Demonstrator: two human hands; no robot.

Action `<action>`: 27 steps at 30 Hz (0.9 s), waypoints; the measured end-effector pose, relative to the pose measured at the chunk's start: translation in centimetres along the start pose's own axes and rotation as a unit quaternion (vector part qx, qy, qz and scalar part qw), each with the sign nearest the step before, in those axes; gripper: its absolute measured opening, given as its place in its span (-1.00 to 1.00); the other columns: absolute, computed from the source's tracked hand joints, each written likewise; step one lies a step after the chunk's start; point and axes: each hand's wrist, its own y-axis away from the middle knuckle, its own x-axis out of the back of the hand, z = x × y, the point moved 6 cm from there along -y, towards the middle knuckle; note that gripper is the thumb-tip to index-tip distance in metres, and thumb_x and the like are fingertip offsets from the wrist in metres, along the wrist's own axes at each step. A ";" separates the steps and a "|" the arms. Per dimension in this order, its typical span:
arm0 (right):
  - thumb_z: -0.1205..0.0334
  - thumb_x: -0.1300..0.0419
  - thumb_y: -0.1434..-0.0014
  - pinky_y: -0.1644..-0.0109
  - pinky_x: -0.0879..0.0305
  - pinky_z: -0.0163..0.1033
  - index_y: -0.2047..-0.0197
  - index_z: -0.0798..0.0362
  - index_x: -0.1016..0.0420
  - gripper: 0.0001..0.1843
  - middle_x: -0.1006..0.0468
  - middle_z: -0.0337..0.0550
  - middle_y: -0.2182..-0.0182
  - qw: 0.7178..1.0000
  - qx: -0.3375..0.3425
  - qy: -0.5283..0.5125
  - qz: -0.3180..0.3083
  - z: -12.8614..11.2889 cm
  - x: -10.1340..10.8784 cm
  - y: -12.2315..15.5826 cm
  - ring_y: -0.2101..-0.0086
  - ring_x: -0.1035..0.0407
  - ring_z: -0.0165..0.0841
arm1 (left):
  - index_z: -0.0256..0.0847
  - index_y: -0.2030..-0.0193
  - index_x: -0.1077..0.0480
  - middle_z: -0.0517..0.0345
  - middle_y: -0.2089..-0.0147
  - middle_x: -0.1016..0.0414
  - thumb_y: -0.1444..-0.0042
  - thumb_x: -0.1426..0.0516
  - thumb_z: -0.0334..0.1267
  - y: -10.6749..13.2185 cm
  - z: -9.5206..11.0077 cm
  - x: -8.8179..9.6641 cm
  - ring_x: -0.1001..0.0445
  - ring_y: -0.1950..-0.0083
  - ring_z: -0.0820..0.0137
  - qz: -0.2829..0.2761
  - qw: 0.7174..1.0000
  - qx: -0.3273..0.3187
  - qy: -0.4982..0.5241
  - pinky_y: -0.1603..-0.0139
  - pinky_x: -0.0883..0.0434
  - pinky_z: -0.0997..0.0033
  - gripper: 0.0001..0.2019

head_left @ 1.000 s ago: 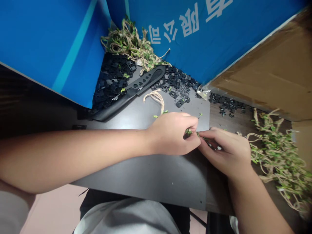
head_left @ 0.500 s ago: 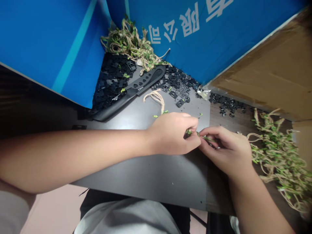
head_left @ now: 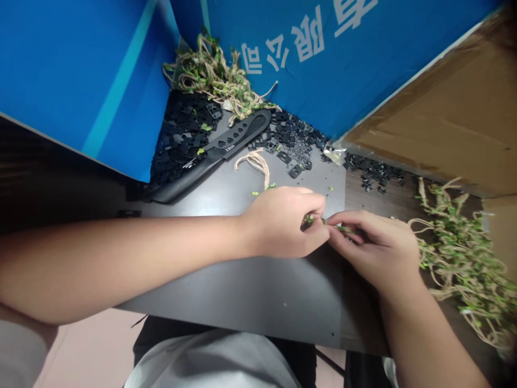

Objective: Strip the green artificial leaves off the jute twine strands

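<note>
My left hand (head_left: 285,222) is closed on a jute cord with small green leaves (head_left: 308,219), held between thumb and curled fingers. Loose tan ends of cord (head_left: 258,163) stick out beyond the far side of that hand and lie on the grey board (head_left: 242,291). Fingertip to fingertip with it, my right hand (head_left: 374,245) pinches the same leafy cord. Part of the cord is hidden inside both hands. Right of my right hand lies a big heap of leafy jute cords (head_left: 464,258).
Another pile of leafy cords (head_left: 214,73) rests against blue panels (head_left: 283,97) at the back. A black-handled tool (head_left: 238,140) lies among small black plastic pieces (head_left: 180,129). More black bits (head_left: 375,170) line the cardboard (head_left: 436,108) on the right.
Both hands keep their grip on the leafy cord and have hardly moved. The whole view has shifted slightly.
</note>
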 end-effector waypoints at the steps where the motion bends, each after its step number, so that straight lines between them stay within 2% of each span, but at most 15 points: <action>1: 0.38 -0.33 -0.22 0.49 -0.12 -0.44 0.24 -0.03 -0.55 -0.90 -0.24 -0.47 0.64 1.000 -0.001 -0.001 0.001 0.0 0.0 0.0 0.63 -0.17 -0.59 | -0.22 0.44 -0.31 0.20 0.41 -0.37 -0.12 -0.10 -0.30 0.0 0.0 0.0 -0.25 0.39 0.44 0.000 1.000 0.001 0.001 0.37 -0.14 0.36 -0.87; 16: 0.29 -0.35 -0.24 0.59 -0.02 -0.35 0.25 -0.03 -0.65 -0.97 -0.34 -0.40 0.69 1.000 -0.013 -0.014 0.000 -0.2 0.3 -0.4 0.69 -0.10 -0.56 | -0.21 0.44 -0.29 0.19 0.44 -0.33 -0.14 -0.06 -0.27 0.0 -0.1 0.1 -0.25 0.39 0.42 -0.005 1.000 0.002 0.009 0.36 -0.16 0.37 -0.86; 24: 0.25 -0.35 -0.25 0.58 -0.01 -0.35 0.24 -0.02 -0.66 -0.96 -0.20 -0.44 0.70 0.998 -0.039 -0.033 -0.022 0.4 0.2 -0.1 0.67 -0.06 -0.56 | -0.21 0.44 -0.30 0.19 0.43 -0.34 -0.13 -0.08 -0.27 -0.1 -0.2 0.0 -0.25 0.40 0.42 -0.011 1.000 0.004 0.007 0.37 -0.16 0.38 -0.86; 27: 0.26 -0.35 -0.23 0.56 -0.04 -0.36 0.19 -0.02 -0.62 -0.94 -0.23 -0.45 0.66 0.998 -0.033 -0.039 -0.032 0.5 0.0 0.0 0.65 -0.09 -0.54 | -0.21 0.44 -0.29 0.21 0.45 -0.31 -0.12 -0.08 -0.31 -0.1 -0.2 0.0 -0.24 0.40 0.43 -0.007 1.000 0.008 0.006 0.37 -0.14 0.38 -0.87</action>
